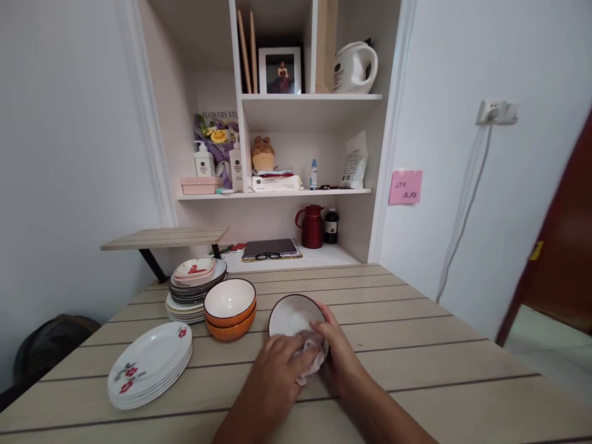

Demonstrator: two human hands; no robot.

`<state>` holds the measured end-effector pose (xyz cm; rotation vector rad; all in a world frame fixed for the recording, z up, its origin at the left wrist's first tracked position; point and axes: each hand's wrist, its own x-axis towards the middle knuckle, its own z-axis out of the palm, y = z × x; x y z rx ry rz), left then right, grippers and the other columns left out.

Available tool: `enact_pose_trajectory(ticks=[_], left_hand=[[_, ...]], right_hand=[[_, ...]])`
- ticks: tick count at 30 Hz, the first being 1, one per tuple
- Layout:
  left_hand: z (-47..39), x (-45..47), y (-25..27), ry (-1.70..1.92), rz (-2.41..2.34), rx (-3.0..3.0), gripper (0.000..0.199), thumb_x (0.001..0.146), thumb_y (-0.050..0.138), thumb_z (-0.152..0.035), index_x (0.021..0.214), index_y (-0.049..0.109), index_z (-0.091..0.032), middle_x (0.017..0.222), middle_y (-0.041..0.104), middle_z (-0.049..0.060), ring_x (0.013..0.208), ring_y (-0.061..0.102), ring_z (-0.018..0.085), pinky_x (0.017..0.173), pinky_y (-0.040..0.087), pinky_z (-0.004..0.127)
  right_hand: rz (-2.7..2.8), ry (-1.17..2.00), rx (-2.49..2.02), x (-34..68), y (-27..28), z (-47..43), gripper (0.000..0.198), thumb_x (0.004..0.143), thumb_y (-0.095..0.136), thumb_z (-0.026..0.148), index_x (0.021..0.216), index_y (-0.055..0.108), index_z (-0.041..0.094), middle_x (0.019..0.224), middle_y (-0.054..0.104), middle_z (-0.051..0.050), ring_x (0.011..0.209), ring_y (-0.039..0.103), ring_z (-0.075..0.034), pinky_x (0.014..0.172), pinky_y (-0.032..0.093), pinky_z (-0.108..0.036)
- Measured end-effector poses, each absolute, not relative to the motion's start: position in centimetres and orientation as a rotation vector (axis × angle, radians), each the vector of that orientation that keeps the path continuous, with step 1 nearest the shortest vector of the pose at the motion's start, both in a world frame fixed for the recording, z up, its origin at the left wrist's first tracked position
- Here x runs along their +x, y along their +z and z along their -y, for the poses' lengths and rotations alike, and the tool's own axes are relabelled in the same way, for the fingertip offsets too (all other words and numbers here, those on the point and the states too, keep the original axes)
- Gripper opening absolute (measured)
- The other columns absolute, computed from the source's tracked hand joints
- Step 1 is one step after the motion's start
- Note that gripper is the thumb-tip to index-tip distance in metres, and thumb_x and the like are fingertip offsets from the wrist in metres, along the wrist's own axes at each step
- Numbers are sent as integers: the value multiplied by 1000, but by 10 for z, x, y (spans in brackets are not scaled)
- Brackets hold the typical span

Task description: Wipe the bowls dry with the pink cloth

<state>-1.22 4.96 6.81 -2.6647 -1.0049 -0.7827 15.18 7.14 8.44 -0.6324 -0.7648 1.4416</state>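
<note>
A bowl (pixel 289 314) with a white inside and a dark rim is tilted towards me above the table. My right hand (pixel 335 345) grips its right side, thumb over the rim and fingers behind. Bunched in my left hand (pixel 280 364) is a pale pinkish cloth (pixel 311 361), pressed against the near part of the bowl's inside. The bowl's outer wall is hidden from me. Left of it stand two stacked orange bowls (pixel 231 320) with white insides.
White oval plates (pixel 152 357) with red flowers are stacked at the left. Behind them rises a pile of mixed plates and small dishes (pixel 197 280), near a raised wooden shelf (pixel 164 238). A red jug (pixel 312 227), a dark bottle (pixel 331 226) and glasses (pixel 268 256) sit at the back.
</note>
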Motion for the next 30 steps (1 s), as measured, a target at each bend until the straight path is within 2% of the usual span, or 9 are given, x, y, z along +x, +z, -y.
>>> enact_pose_trajectory(ticks=[3, 6, 9, 11, 16, 19, 22, 26, 30], left_hand=[[-58, -11, 62, -828, 1057, -2469, 54, 81, 86, -27, 130, 64, -30, 131, 72, 4, 122, 65, 29, 116, 39, 61], [-67, -10, 49, -862, 1128, -2236, 49, 80, 85, -35, 124, 68, -23, 132, 71, 10, 127, 61, 35, 118, 32, 67], [-70, -8, 40, -816, 1012, -2167, 43, 85, 78, -26, 124, 66, -13, 131, 71, 17, 124, 64, 34, 112, 44, 56], [-69, -7, 39, -793, 901, -2191, 41, 88, 69, -16, 129, 63, -11, 130, 71, 17, 119, 67, 31, 105, 52, 48], [-58, -8, 52, -823, 951, -2360, 66, 83, 58, -3, 147, 48, -13, 140, 66, 13, 123, 65, 29, 103, 54, 45], [-52, -7, 61, -791, 1015, -2499, 71, 81, 60, -1, 147, 50, -22, 144, 64, 8, 126, 62, 28, 105, 53, 46], [-53, -7, 65, -757, 1039, -2585, 64, 82, 66, -4, 140, 58, -27, 143, 64, 4, 128, 61, 26, 109, 50, 45], [-61, -7, 58, -758, 1120, -2499, 50, 81, 80, -15, 128, 67, -26, 135, 70, 6, 126, 62, 29, 117, 41, 54], [-64, -5, 54, -726, 1275, -2425, 63, 69, 93, -21, 126, 68, -22, 133, 70, 11, 125, 62, 37, 117, 35, 66]], right_hand=[[795, 1397, -613, 153, 85, -73, 56, 70, 76, 28, 124, 63, 27, 108, 78, -5, 95, 69, -27, 84, 52, -38], [821, 1336, -621, 153, 88, -73, 61, 68, 77, 26, 128, 63, 29, 112, 78, -5, 102, 69, -29, 85, 51, -38], [809, 1306, -622, 153, 92, -69, 62, 67, 78, 24, 127, 64, 29, 112, 78, -5, 99, 69, -29, 83, 52, -37], [773, 1359, -615, 153, 94, -67, 60, 69, 77, 27, 127, 64, 28, 103, 79, -4, 91, 70, -27, 79, 52, -36], [715, 1449, -603, 154, 92, -67, 62, 69, 77, 27, 129, 61, 29, 98, 79, -3, 84, 70, -24, 77, 52, -33], [722, 1469, -615, 153, 90, -68, 59, 69, 78, 27, 126, 62, 28, 101, 79, -3, 87, 70, -25, 79, 52, -35], [749, 1482, -617, 153, 91, -68, 58, 69, 79, 30, 124, 63, 26, 104, 79, -5, 89, 71, -26, 81, 52, -36], [775, 1473, -630, 153, 93, -68, 62, 69, 79, 32, 128, 61, 27, 105, 79, -5, 92, 71, -27, 82, 52, -37], [810, 1450, -667, 153, 89, -71, 63, 70, 78, 31, 130, 58, 28, 109, 78, -5, 95, 71, -28, 85, 51, -38]])
